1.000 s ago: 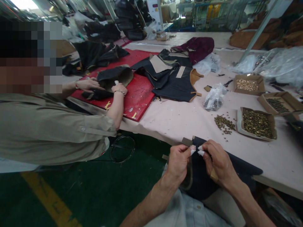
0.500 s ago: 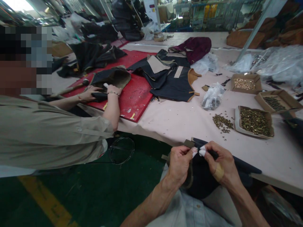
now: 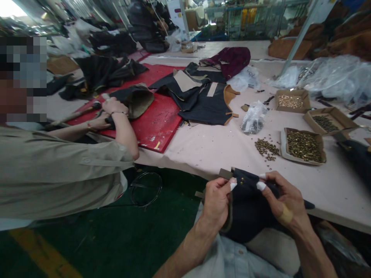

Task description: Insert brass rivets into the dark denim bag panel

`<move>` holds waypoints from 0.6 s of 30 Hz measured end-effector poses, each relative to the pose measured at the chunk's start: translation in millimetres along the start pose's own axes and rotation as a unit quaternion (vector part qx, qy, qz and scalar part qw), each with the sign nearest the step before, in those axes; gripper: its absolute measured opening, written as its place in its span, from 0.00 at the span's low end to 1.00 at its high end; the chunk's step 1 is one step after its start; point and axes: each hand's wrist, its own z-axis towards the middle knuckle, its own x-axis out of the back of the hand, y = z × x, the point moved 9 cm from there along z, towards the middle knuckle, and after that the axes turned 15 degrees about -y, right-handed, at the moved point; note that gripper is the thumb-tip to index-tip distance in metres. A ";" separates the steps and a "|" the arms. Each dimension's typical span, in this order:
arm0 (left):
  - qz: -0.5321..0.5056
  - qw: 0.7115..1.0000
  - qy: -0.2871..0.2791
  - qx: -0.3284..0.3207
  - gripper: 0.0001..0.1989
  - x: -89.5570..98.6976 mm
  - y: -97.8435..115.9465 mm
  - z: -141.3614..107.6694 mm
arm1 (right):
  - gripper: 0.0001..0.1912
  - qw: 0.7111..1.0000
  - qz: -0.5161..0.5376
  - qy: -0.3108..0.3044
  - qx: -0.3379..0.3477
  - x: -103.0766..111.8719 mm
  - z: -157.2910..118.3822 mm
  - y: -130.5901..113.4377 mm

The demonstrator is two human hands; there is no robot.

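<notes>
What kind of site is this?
Probably a workshop or factory floor for sewn goods, maybe bags: open boxes of small metal fittings sit on a long covered table, dark fabric pieces lie about, and a co-worker handles another piece at a red board.

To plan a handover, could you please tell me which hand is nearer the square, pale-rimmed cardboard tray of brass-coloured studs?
Right. The right hand holds the dark navy fabric just this side of the tray; the left hand grips the fabric farther to the left.
</notes>
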 end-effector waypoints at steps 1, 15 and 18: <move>0.000 1.000 -0.002 -0.006 0.18 0.1 0.7 1.0 | 0.12 1.000 -0.008 0.004 -0.007 7.9 -5.1 11.6; 0.189 0.972 -0.038 -0.131 0.13 -4.8 23.5 36.7 | 0.22 0.996 -0.075 0.041 -0.028 80.9 -71.8 81.8; 0.177 0.970 -0.103 -0.128 0.12 -21.1 30.8 26.5 | 0.29 0.996 -0.075 0.027 -0.029 86.9 -79.7 70.0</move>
